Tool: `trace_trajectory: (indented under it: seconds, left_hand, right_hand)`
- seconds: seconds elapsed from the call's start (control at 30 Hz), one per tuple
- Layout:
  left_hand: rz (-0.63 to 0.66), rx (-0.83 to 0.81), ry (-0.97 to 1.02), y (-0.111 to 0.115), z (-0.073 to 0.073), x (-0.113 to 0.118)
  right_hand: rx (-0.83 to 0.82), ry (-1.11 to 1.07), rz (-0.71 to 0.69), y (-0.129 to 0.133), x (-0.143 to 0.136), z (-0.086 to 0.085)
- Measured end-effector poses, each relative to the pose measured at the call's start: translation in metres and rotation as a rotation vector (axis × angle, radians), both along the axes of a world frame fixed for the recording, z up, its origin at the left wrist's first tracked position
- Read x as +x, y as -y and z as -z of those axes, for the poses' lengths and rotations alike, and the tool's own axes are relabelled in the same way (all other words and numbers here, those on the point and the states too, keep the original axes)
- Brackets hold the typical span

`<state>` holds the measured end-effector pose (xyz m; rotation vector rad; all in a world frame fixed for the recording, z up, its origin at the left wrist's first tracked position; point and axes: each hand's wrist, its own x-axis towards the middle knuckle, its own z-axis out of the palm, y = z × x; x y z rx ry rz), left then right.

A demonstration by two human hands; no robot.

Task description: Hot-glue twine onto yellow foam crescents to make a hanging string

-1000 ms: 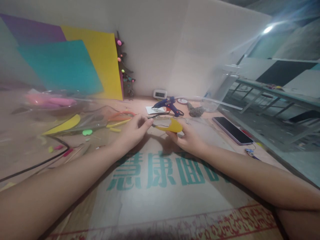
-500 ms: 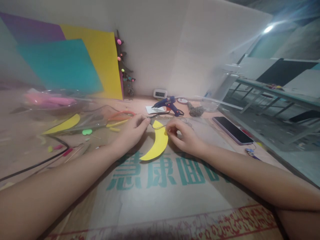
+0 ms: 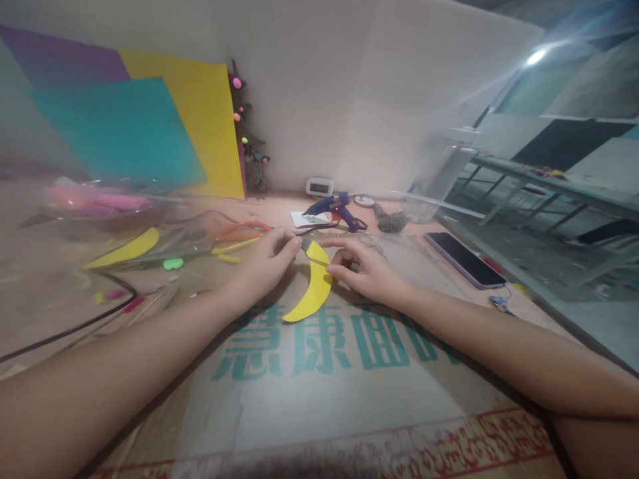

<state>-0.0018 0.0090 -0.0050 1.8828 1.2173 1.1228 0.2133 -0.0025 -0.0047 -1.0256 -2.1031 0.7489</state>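
Yellow crescent-shaped cutout (image 3: 319, 286) is held over printed brown cardboard (image 3: 299, 412), its grey-wrapped top pinched by left hand (image 3: 274, 256); thin grey cord (image 3: 317, 262) across it is gripped by right hand (image 3: 367, 269). Blue glue gun (image 3: 337, 207) is placed beyond.

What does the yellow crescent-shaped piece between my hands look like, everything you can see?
The yellow crescent-shaped piece looks like smooth, thin paper or foam sheet. Its narrow, grey-wrapped upper end is pinched in your left hand; the body bows rightward, tapering to a point at lower left. A thin greyish strand crosses it near the top, towards your right hand. Whether its underside touches the surface is unclear.
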Motion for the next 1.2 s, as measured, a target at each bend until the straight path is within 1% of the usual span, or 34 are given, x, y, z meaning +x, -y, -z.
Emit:
trace_trajectory:
  seconds: [0.17,0.27,0.37,0.6,0.8,1.0,1.2]
  left_hand:
    - [0.046,-0.023,0.0,0.0018,-0.0023,0.0011]
    - [0.07,-0.027,-0.028,0.0035,-0.0031,0.001]
    - [0.067,-0.016,-0.07,0.0041,-0.003,0.0007]
    - [0.098,-0.012,-0.077,0.0029,-0.0021,0.0013]
    - [0.126,-0.016,-0.074,0.0049,-0.0035,0.0008]
    - [0.145,0.016,-0.09,0.0021,-0.0004,0.0013]
    - [0.181,0.101,-0.103,0.0005,0.0041,-0.0009]
  right_hand:
    - [0.118,0.069,0.131,-0.0012,0.0014,-0.0004]
    - [0.142,0.086,0.212,-0.0041,0.0027,0.001]
    - [0.16,0.093,0.245,-0.0067,0.0028,0.0015]
    - [0.231,0.126,0.171,-0.0083,0.0025,-0.0021]
    - [0.205,0.148,0.097,-0.0057,0.0027,-0.0042]
    - [0.162,0.155,0.099,-0.0049,0.0019,-0.0033]
    - [0.122,0.156,0.103,-0.0042,0.0025,-0.0034]
